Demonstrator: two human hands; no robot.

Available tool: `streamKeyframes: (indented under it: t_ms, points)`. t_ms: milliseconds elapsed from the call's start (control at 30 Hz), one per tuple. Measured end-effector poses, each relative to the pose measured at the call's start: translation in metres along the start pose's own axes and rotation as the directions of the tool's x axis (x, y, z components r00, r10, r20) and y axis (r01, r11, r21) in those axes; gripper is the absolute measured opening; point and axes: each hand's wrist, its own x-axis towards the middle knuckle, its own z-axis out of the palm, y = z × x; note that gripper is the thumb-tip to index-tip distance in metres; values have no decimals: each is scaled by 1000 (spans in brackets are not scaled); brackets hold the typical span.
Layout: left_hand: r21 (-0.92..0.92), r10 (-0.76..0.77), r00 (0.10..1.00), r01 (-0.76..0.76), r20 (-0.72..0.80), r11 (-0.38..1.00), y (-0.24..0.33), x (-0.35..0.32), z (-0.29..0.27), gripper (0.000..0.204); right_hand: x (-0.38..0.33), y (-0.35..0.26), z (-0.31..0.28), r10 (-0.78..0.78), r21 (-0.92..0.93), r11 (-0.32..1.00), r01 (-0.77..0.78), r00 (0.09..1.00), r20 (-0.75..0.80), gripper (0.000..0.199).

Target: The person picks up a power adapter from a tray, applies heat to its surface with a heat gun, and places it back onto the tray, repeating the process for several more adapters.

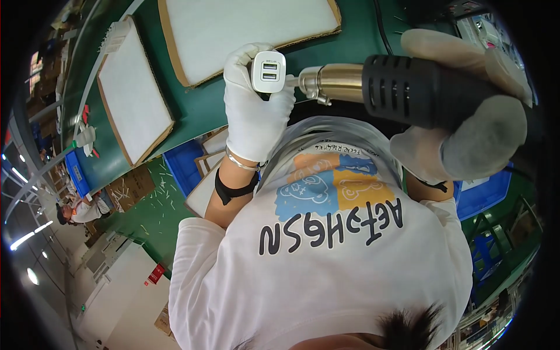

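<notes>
My left hand (255, 119), in a white glove, is closed round a small white two-port USB charger (269, 72). Its face with the two ports is turned up toward me. A gloved right hand (466, 134), grey at the fingertips, grips a black heat gun (402, 87). The gun lies sideways, and its metal nozzle (335, 81) points left, with the tip right beside the charger. From here I cannot tell whether tip and charger touch.
Two white-faced cardboard trays (245, 29) (133, 96) lie on the green bench (195, 108). A black cable (382, 26) runs at the back. Blue bins (182, 169) (484, 195) stand below the bench edge. Red-handled tools (86, 116) lie far left. Another person (84, 211) is beyond.
</notes>
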Motion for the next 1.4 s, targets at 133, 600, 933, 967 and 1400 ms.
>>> streamKeyframes:
  t_ms: [133,600,933,967,1400]
  points:
    - [53,36,999,-36,1,998,1,0,-2,47,0,9,-10,-15,-3,1000,15,1000,4,49]
    - [6,-29,1000,29,0,1000,-1,0,-4,49,0,6,-4,-66,-16,998,66,998,20,52]
    - [32,45,999,-45,2,998,-4,0,-5,51,0,12,-9,-103,-23,994,104,994,33,54]
    - [29,63,998,-63,-3,998,-4,0,-5,51,0,9,-7,-106,-24,994,107,994,34,55]
    - [-90,-61,998,62,4,994,0,-1,-3,52,-1,5,-8,-150,-33,988,151,988,44,58]
